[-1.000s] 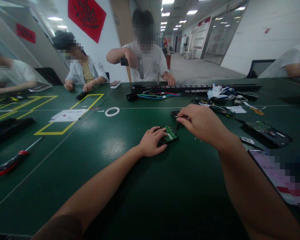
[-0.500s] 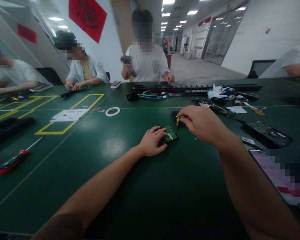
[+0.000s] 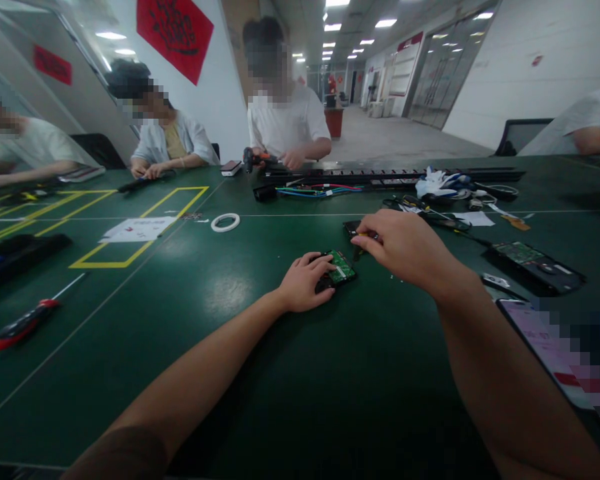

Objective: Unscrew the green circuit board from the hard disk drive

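My left hand [image 3: 306,283] lies over a small black device with an exposed green circuit board [image 3: 343,267]. Its fingers rest on the board side and the thumb is along the near edge, steadying it on the table. Pinched in my right hand [image 3: 400,248] is a small screwdriver [image 3: 361,249] with a yellow handle, pointing down just above the device's right end. The tip is too small to make out, so I cannot tell whether it touches. Behind my right fingers sits a flat black part [image 3: 351,228], partly hidden.
A similar black device [image 3: 535,267] with a circuit board, cables and a phone [image 3: 540,347] lie to the right. Left are a tape roll [image 3: 225,223], a paper sheet [image 3: 139,230] and a red-black screwdriver [image 3: 33,321]. Long black rails [image 3: 395,176] cross the far side near a co-worker's power drill [image 3: 255,159].
My right fingers have rolled slightly on the screwdriver, covering more of its yellow handle. My left hand stays put. Across the table, a co-worker has leaned and lowered the drill to the rails.
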The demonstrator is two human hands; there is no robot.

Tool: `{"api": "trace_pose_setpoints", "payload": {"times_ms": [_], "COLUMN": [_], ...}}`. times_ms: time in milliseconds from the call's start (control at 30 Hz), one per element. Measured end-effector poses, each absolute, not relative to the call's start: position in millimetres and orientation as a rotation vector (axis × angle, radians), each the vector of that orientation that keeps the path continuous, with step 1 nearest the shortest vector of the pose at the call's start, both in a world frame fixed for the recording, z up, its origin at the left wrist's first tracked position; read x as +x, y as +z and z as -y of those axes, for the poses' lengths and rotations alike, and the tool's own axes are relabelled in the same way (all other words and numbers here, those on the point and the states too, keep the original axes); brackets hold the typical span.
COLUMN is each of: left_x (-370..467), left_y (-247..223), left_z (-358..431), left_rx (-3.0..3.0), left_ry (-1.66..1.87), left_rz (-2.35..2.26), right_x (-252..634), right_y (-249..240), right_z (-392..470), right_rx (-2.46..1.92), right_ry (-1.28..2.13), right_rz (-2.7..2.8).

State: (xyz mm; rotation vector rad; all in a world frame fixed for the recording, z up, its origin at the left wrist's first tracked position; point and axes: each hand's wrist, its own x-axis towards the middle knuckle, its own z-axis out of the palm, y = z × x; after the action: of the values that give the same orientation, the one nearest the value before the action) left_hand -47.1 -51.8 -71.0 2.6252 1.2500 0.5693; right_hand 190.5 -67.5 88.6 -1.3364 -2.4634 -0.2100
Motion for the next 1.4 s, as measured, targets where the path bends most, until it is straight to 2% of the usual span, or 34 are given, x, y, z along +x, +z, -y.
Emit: {"api": "trace_pose_setpoints", "payload": {"times_ms": [467, 1400], "left_x": [-48.1, -48.0], "left_y": [-72.4, -71.3], "left_z": [50.7, 51.3], "left_rx": [2.635, 2.632], "left_ry": [0.571, 0.572], "left_rz": [-1.252, -1.246], "right_x": [190.8, 192.0], "right_y": [88.4, 91.8], "right_z": [66.7, 67.7], "right_rx": [-1.335, -1.407], "right_ry": [-0.1, -0.167], "right_rz": [2.478, 2.464]}}
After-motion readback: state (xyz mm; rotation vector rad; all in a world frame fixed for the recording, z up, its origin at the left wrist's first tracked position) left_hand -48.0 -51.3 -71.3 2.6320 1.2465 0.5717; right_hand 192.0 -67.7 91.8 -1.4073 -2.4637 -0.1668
